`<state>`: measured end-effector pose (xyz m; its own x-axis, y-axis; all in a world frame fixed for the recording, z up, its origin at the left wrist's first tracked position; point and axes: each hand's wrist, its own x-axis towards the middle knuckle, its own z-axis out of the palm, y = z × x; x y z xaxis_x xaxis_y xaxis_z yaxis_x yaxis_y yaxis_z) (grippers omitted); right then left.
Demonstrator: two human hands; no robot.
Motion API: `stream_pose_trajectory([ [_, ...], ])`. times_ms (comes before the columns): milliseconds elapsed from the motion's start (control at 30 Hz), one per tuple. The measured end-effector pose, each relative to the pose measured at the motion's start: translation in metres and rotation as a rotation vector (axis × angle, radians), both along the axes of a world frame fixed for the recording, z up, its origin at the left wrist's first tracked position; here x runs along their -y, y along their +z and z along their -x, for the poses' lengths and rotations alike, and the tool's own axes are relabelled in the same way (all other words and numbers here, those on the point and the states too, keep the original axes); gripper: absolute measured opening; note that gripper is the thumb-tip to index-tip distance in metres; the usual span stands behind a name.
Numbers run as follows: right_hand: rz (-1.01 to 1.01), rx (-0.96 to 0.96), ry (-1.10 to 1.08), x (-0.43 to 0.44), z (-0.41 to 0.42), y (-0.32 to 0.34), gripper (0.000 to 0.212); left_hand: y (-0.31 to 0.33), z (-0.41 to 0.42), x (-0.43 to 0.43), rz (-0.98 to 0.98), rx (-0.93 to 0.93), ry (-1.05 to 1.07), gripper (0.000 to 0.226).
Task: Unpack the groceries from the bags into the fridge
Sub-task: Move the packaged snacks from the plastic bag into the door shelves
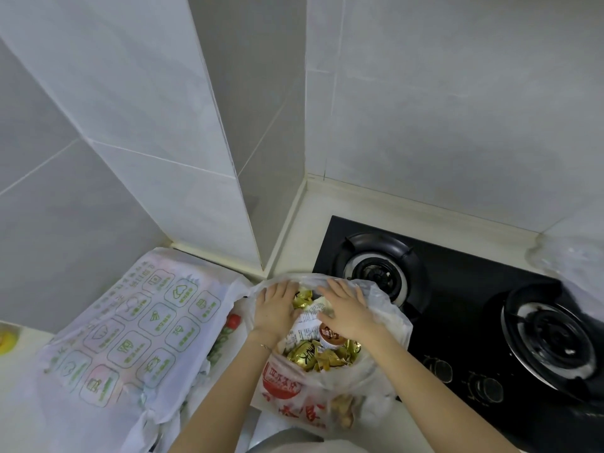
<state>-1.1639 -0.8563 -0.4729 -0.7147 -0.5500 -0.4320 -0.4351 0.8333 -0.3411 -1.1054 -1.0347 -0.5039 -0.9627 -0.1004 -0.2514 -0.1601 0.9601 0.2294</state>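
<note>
While both hands, left point(274, 309) and right point(347, 310), lie flat-fingered in the open red-printed plastic bag point(287, 398) on the desk point(300, 246) by the gas hob point(457, 325), gripping nothing, its gold snack packets point(310, 358) and the green-printed bag point(130, 322) look not yet unpacked, so the task has barely begun.

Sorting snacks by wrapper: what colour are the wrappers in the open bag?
Gold wrappers, clearest in the head view.

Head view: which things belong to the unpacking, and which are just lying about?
Job: left hand, right hand, red-printed bag, gold packets, brown-lidded cup, green-printed bag.
Lying about: gas hob, yellow object at the left edge, clear plastic right of the hob.
</note>
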Motion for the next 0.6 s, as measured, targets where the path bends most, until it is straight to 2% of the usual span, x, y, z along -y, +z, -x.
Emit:
stream_pose_trajectory([
  [233, 0.059, -0.032, -0.071, 0.008, -0.001, -0.005, 0.049, -0.005, 0.011, 0.000, -0.097, 0.033, 0.062, 0.060],
  [400, 0.080, -0.044, -0.153, 0.022, -0.001, -0.010, 0.038, -0.007, 0.009, 0.002, -0.172, 0.008, 0.090, 0.037],
  [600, 0.099, -0.134, -0.225, 0.034, 0.000, -0.016, 0.030, -0.005, 0.001, 0.010, -0.298, -0.102, 0.071, 0.048],
])
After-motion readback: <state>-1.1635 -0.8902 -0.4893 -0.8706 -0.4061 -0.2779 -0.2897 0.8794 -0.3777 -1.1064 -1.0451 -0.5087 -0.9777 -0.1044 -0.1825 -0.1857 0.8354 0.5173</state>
